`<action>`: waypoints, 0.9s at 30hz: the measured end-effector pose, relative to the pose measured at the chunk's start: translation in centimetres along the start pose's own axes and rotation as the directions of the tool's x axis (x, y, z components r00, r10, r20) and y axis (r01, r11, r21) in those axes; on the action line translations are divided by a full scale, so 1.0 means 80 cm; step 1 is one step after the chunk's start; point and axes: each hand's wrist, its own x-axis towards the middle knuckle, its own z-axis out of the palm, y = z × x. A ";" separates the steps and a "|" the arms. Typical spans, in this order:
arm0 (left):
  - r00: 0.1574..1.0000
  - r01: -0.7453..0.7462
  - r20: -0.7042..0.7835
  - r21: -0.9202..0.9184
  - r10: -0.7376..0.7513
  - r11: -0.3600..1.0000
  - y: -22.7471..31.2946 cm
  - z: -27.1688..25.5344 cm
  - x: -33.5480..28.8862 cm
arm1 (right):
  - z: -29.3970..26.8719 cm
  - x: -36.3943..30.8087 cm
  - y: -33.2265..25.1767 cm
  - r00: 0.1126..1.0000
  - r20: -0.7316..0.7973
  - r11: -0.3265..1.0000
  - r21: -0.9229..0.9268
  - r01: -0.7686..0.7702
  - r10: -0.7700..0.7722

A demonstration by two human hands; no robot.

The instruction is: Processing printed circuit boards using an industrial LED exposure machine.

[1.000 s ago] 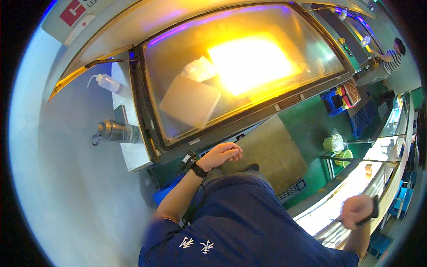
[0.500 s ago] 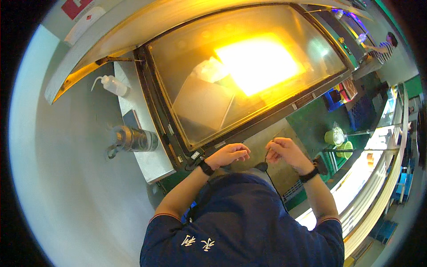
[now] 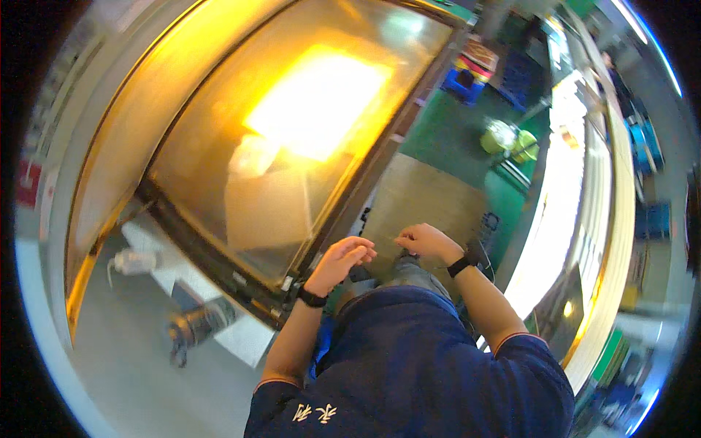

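My left hand, a dark band at its wrist, hovers near the front corner of a large framed glass-topped table glowing yellow. Its fingers are loosely bent, and nothing shows in them. To its right my right hand, also banded, has its fingers drawn together in front of my body; whatever they may hold is too small to make out. The hands are a short gap apart, not touching. On the glass lie a pale sheet and a crumpled white wad, beside a very bright patch.
A pale ledge left of the table carries a white squeeze bottle, a dark flat object and a large drinking bottle. At right stand a blue stool, a yellow-green bucket and a brightly lit bench.
The view has swung to the right, so the table now sits further left. Both hands stay in front of my body; a thin dark item seen near my right fingers is no longer distinct.
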 end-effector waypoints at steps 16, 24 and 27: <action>0.738 -0.673 0.017 0.097 0.675 0.733 0.306 0.079 0.195 | -0.229 -0.156 0.086 0.753 -0.657 0.820 0.416 0.393 -0.027; 0.284 -0.752 -0.010 0.618 0.959 0.229 0.464 0.141 0.290 | -0.251 -0.128 0.225 0.860 -0.505 0.749 0.599 0.284 0.077; 0.031 0.057 0.551 0.832 0.834 -0.552 0.525 0.149 0.302 | -0.266 -0.123 0.266 0.912 -0.399 0.747 0.635 0.199 0.097</action>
